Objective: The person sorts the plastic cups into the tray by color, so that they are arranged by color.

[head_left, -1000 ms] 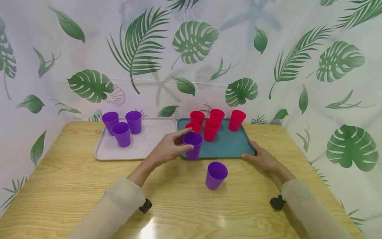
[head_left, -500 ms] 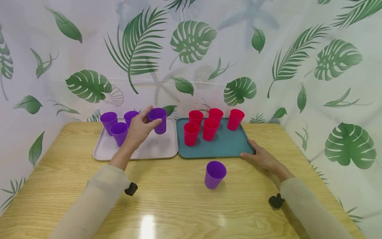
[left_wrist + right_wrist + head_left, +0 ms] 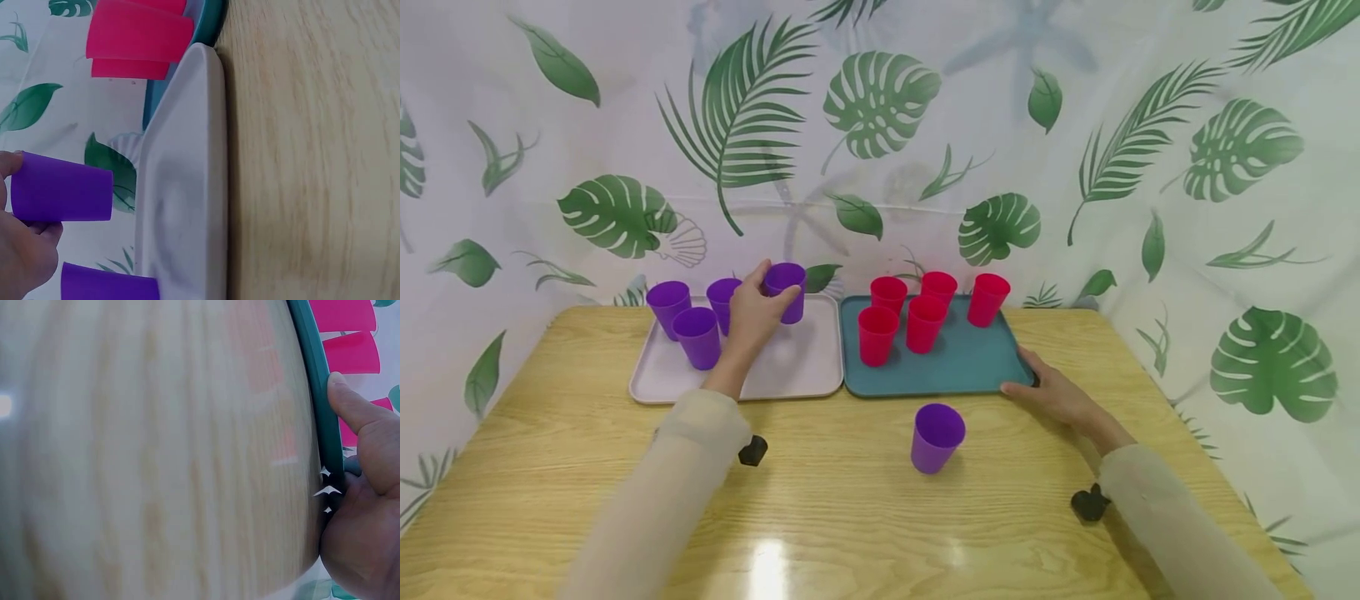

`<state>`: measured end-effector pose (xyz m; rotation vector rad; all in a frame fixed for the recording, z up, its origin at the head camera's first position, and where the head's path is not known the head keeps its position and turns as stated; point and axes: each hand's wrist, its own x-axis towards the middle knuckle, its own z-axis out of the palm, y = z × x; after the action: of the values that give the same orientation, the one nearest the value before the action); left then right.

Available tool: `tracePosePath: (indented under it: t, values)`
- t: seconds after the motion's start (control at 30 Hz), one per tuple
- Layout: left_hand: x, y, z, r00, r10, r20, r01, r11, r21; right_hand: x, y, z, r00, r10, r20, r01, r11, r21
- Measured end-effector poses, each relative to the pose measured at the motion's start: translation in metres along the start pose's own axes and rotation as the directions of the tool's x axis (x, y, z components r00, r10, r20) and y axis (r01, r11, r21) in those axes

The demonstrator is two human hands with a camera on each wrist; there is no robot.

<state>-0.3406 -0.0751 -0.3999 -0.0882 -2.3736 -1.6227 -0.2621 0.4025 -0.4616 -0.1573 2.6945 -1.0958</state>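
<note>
My left hand [image 3: 758, 310] grips a purple cup [image 3: 786, 289] [image 3: 61, 189] over the back of the pale grey tray [image 3: 805, 371] [image 3: 187, 187]; the left wrist view shows the cup just above the tray. Two purple cups [image 3: 668, 305] [image 3: 698, 337] stand on that tray, and a third [image 3: 723, 298] shows behind my hand. My right hand [image 3: 1051, 390] [image 3: 359, 481] holds the near right corner of the teal tray [image 3: 970, 362] [image 3: 315, 375], thumb on its rim. Several red cups [image 3: 923, 322] stand on the teal tray. One purple cup [image 3: 936, 437] stands alone on the table.
The wooden table [image 3: 850, 517] is bounded at the back and sides by a leaf-printed curtain [image 3: 880, 150]. The two trays lie side by side against the back edge. Black wrist mounts [image 3: 752, 451] [image 3: 1087, 503] sit under both sleeves.
My left hand lifted a purple cup from the teal tray's front left corner and carried it left and back over the grey tray. The right hand stayed on the teal tray.
</note>
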Motion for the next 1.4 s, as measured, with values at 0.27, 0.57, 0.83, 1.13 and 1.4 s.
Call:
tracePosePath:
  t: [0.27,0.57,0.83,1.13,1.4]
  values:
    - [0.0,-0.016,0.011,0.998,-0.057,-0.002,0.057,0.998,0.003,0.0,-0.001,0.003,1.0,-0.002,0.002,0.002,1.0,0.001]
    - [-0.001,-0.024,0.014,0.996,-0.093,-0.013,0.093,0.995,0.02,0.001,-0.003,0.002,1.0,0.007,-0.006,-0.007,1.0,-0.006]
    - [-0.002,-0.025,0.018,0.996,-0.09,-0.005,0.09,0.995,0.033,-0.002,-0.004,0.001,1.0,-0.005,0.0,0.005,1.0,0.016]
    - [-0.002,-0.012,0.017,0.996,0.022,-0.087,-0.021,1.0,0.014,-0.001,-0.003,0.0,1.0,-0.008,-0.006,0.008,1.0,0.012]
    - [-0.002,0.008,0.005,0.978,0.147,-0.148,-0.148,0.989,0.003,-0.001,-0.003,0.001,1.0,0.004,-0.001,-0.004,1.0,-0.018]
